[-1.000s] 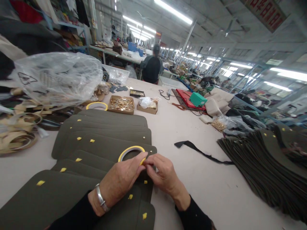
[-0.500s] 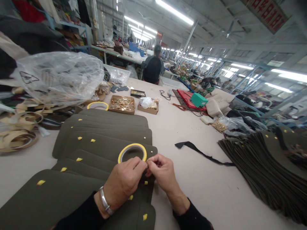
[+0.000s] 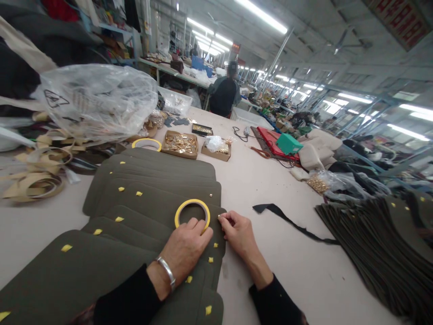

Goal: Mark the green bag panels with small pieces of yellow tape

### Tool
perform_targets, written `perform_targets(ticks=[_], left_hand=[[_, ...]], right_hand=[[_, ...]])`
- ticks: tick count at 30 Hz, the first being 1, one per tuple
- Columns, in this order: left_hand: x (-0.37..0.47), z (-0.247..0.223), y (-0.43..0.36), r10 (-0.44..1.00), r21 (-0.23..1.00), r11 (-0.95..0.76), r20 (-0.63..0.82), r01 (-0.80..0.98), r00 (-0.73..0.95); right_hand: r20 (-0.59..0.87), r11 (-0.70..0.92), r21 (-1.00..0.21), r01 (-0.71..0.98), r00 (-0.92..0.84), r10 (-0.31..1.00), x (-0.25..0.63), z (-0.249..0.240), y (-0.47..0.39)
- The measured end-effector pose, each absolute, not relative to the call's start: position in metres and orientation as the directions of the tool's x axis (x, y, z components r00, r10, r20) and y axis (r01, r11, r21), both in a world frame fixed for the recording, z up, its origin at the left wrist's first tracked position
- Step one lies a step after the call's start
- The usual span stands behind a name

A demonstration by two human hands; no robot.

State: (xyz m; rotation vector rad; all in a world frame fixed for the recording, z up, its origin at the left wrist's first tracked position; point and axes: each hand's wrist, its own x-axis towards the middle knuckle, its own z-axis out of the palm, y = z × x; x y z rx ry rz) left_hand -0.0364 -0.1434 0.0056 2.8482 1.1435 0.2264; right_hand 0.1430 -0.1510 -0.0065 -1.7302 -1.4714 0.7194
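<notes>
My left hand [image 3: 188, 241] is closed on the near rim of a roll of yellow tape [image 3: 192, 201], tilted up above the dark green panels [image 3: 142, 243]. My right hand [image 3: 237, 230] is pinched, thumb and fingertips at a small shiny stud [image 3: 219, 217] by the right edge of a panel. Whatever lies between those fingertips is too small to make out. Several panels overlap in a fanned row, with small yellow tape pieces [image 3: 119, 219] stuck on them. Another metal stud [image 3: 211, 195] shows on a panel farther back.
Behind the panels stand a box of gold metal parts [image 3: 181, 144], a smaller box [image 3: 216, 150] and another tape roll [image 3: 146, 144]. A black strip [image 3: 291, 220] lies to the right, before a stack of dark panels [image 3: 375, 248]. A person [image 3: 224, 95] sits far back.
My hands, together at the tape roll before, are now apart. The right hand has moved to the stud at the panel edge. The left still holds the roll. The view has shifted slightly.
</notes>
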Motion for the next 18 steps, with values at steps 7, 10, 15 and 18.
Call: perform_targets(ticks=[7,10,15,18], left_hand=[[-0.037,0.005,-0.144,0.695,0.139,-0.718,0.106,0.682,0.711],[-0.037,0.006,-0.144,0.696,0.138,-0.718,0.119,0.682,0.708],[-0.039,0.006,-0.144,0.690,0.163,-0.723,0.157,0.671,0.706],[-0.040,0.004,-0.144,0.686,0.180,-0.727,0.171,0.663,0.707]], right_hand=[[0.232,0.050,-0.632,0.773,0.127,0.964,0.137,-0.011,-0.142],[0.155,-0.035,-0.636,0.771,0.172,0.973,0.138,-0.009,-0.138],[-0.055,-0.201,-0.807,0.555,0.268,0.962,0.150,-0.005,-0.142],[0.221,0.064,-0.750,0.658,0.158,0.962,0.159,-0.004,-0.150]])
